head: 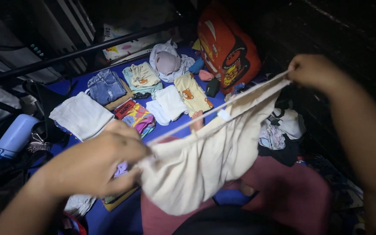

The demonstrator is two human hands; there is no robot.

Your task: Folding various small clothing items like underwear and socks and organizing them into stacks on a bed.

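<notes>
the left hand (103,163) pinches one end of a cream cloth garment (201,167), fingers shut tight on its edge. the right hand (312,72) pinches the other end, far and to the right, fingers shut on it too. the garment hangs stretched between both hands, near the person, above their dark red lap (292,191).

past it, on the blue mat (109,219), small clothes lie folded in neat piles: little jeans (105,86), a white folded cloth (81,115), a bright striped piece (136,117), a yellow shirt with a bear (192,93). a red cushion (227,48) stands at the far side. a pale blue bottle (14,137) lies at the left.

things could go wrong here. the light is dim, so a twist in the garment may be hard to see. if one grip slips, that end may drop and bunch up on the lap. the loose bottom hangs low and could brush the piles and mess them up. pulling too hard might stretch the thin top edge.
</notes>
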